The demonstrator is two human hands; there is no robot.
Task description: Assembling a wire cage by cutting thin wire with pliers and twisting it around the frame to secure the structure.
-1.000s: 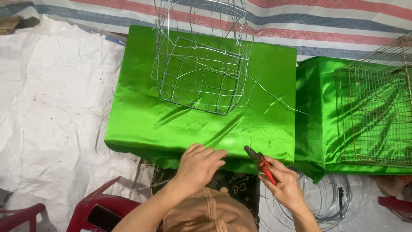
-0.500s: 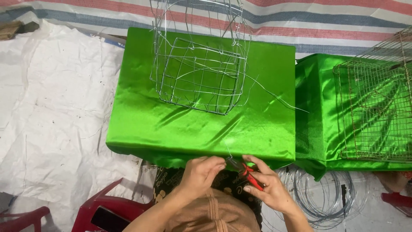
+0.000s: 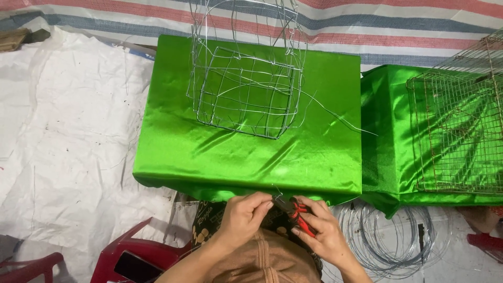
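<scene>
- A white plastic sheet [image 3: 63,141] covers the ground on the left, with a striped tarp [image 3: 398,26] along the top edge.
- A table draped in green cloth [image 3: 251,152] fills the middle; a second green-draped table [image 3: 387,141] stands just beside it on the right.
- A half-built wire cage [image 3: 246,78] stands on the far part of the middle table, loose wire ends trailing to the right.
- A rusty mesh cage [image 3: 461,126] sits on the right table.
- A coil of wire [image 3: 387,241] lies on the ground below the gap between the tables.
- A red plastic chair [image 3: 131,257] shows at the bottom left.
- The left hand [image 3: 243,217] is curled, its fingertips pinching a short wire piece [image 3: 276,193] at the near table edge.
- The right hand [image 3: 319,230] is closed around red-handled pliers [image 3: 296,212], whose nose meets the left fingertips.
- Compared with a second ago, the hands have come together: the left hand then lay spread on the cloth edge, and the pliers were held apart to the right.
</scene>
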